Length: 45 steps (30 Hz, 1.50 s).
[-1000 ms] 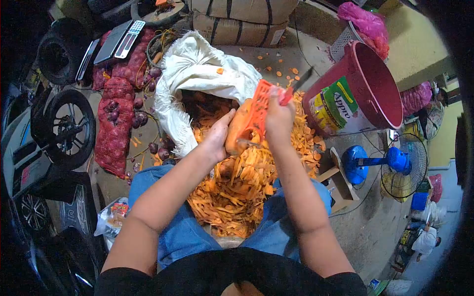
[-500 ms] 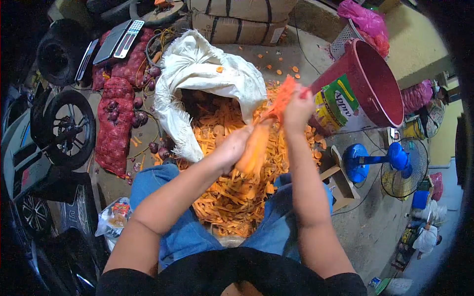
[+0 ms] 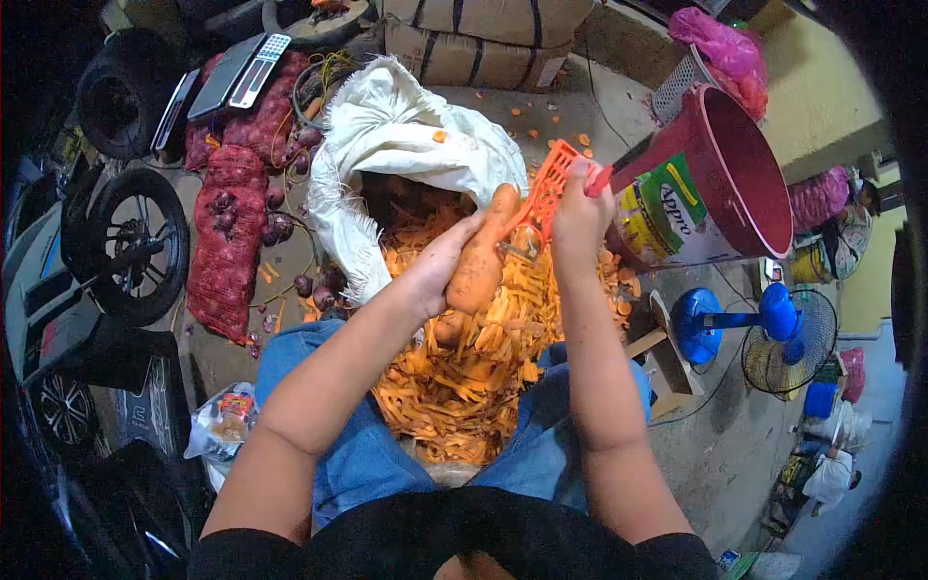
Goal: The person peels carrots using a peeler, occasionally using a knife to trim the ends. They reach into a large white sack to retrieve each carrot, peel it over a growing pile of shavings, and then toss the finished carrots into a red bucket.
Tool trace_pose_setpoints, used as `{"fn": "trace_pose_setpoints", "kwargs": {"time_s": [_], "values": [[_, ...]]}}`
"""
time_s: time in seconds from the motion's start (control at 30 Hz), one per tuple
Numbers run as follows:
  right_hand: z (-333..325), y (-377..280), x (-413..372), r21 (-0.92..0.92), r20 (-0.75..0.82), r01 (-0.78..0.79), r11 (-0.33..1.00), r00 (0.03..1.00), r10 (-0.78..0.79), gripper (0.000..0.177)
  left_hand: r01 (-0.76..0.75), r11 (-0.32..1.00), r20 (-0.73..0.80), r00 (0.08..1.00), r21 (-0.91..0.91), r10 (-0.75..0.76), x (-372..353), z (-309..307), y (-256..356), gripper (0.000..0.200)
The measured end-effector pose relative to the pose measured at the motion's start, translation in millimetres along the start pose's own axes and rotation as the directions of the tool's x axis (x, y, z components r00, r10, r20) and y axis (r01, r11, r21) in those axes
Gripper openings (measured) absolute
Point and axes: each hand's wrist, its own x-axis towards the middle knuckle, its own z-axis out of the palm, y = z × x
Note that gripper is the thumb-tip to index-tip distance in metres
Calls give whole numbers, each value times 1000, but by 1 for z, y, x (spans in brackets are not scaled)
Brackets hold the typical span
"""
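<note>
A thick carrot (image 3: 477,271) rests in my left hand (image 3: 443,269), its fingers wrapped round the carrot's left side and its tip pointing away from me. My right hand (image 3: 580,217) is closed round a red-orange peeler (image 3: 555,184) with a slotted, grid-like body. The peeler's metal blade sits right at the carrot's right side. Beneath both hands lies a big heap of orange peelings (image 3: 464,377), between my knees. Just beyond it, a white woven sack (image 3: 416,145) lies with its mouth towards me, dark inside, peelings spilling at its opening.
A red bucket (image 3: 677,145) leans at the right, near my right hand. A blue fan (image 3: 773,314) and an open cardboard box (image 3: 667,372) stand nearer me. Net bags of onions (image 3: 229,246) lie left beside a motorcycle wheel (image 3: 135,246). A person (image 3: 829,478) is far right.
The carrot and peeler, blurred before, now show sharply. The carrot has tilted to point further up and away, and my right hand has shifted slightly down.
</note>
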Motion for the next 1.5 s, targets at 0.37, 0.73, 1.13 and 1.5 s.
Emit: {"fn": "trace_pose_setpoints", "kwargs": {"time_s": [0.37, 0.73, 1.13, 1.5], "values": [[-4, 5, 4, 4, 102, -121, 993, 987, 120, 24, 5, 995, -44, 999, -96, -9, -1, -6, 6, 36], [-3, -4, 0, 0, 103, -56, 998, 993, 56, 24, -12, 992, -6, 1000, -129, 12, 0, -8, 10, 34], [14, -13, -37, 87, 239, -147, 985, 963, 122, 23, 41, 967, -44, 998, -251, -54, 10, 2, -1, 37], [-14, 30, 18, -243, -144, -48, 969, 990, 13, 24, 103, 961, 19, 994, 258, -111, -16, 15, -12, 39]]}}
